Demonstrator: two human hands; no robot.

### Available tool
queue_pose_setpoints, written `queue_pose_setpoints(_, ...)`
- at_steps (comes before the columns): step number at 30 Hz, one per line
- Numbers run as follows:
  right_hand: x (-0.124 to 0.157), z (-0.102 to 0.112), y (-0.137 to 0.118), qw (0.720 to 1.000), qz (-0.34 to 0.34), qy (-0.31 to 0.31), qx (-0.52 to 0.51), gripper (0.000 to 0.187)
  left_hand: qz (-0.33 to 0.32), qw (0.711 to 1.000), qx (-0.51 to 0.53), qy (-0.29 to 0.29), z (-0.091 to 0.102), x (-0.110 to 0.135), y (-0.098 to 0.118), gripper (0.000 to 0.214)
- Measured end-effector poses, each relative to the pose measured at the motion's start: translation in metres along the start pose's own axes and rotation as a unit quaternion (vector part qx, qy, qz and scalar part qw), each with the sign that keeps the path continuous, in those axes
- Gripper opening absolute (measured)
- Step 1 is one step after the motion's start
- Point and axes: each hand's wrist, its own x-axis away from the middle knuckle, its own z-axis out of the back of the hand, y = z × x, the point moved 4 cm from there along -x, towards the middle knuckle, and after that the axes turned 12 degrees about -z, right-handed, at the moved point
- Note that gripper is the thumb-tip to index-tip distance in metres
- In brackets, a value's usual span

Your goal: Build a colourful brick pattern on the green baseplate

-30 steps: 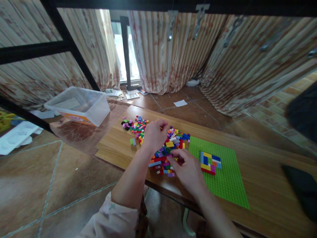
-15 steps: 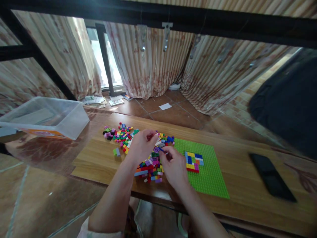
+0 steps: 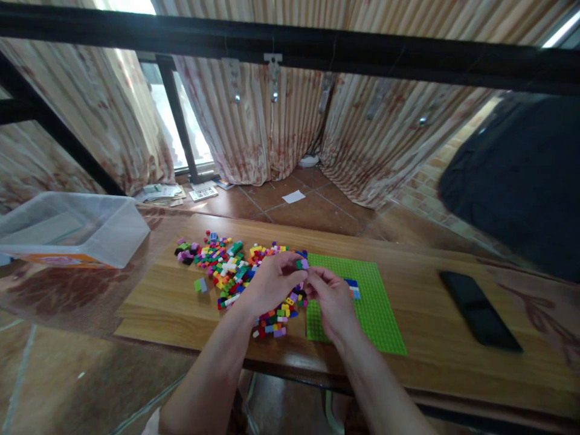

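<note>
A heap of small coloured bricks (image 3: 226, 269) lies on the wooden table (image 3: 435, 338). Right of it lies a green baseplate (image 3: 376, 308) with a small patch of blue, yellow and red bricks (image 3: 352, 287) partly hidden by my right hand. My left hand (image 3: 272, 284) and my right hand (image 3: 333, 299) meet above the heap's right edge. Both pinch small purple and green bricks (image 3: 301, 264) held between the fingertips.
A clear plastic tub (image 3: 72, 229) stands at the far left. A black phone (image 3: 480, 310) lies on the table to the right. A dark cloth shape (image 3: 521, 175) hangs at the upper right. Curtains and a black metal frame bar (image 3: 290, 45) stand behind the table.
Both hands have lifted off the heap and come together, now pinching small bricks between them. The camera view has shifted right, so the table contents sit further left.
</note>
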Motion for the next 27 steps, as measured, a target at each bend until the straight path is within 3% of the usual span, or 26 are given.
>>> queue_pose_setpoints(3,-0.002,0.003,-0.002,1.000,0.002,-0.005,0.010,0.029,-0.023,0.999,-0.030,0.012,-0.003,-0.001,-0.001,0.018)
queue_pose_setpoints(9,-0.001,0.011,-0.016,0.990,0.098,0.035,0.097,0.033,-0.070,0.960,-0.270,0.013,-0.006,-0.001,0.006,0.024)
queue_pose_setpoints(14,0.000,0.013,-0.016,0.979,0.135,0.021,0.150,0.032,-0.087,0.940,-0.330,0.011,-0.012,-0.001,0.011,0.019)
queue_pose_setpoints(19,0.003,0.015,-0.021,0.967,0.165,0.048,0.186,0.031,-0.067,0.945,-0.321,0.000,-0.015,-0.001,0.011,0.009)
queue_pose_setpoints(23,0.002,0.015,-0.019,0.994,0.095,0.006,0.060,0.029,-0.041,0.971,-0.236,-0.003,-0.016,-0.002,0.007,0.008)
queue_pose_setpoints(27,0.001,0.020,-0.020,0.998,0.039,-0.013,-0.047,0.029,-0.024,0.991,-0.128,-0.013,-0.020,-0.003,0.003,0.011)
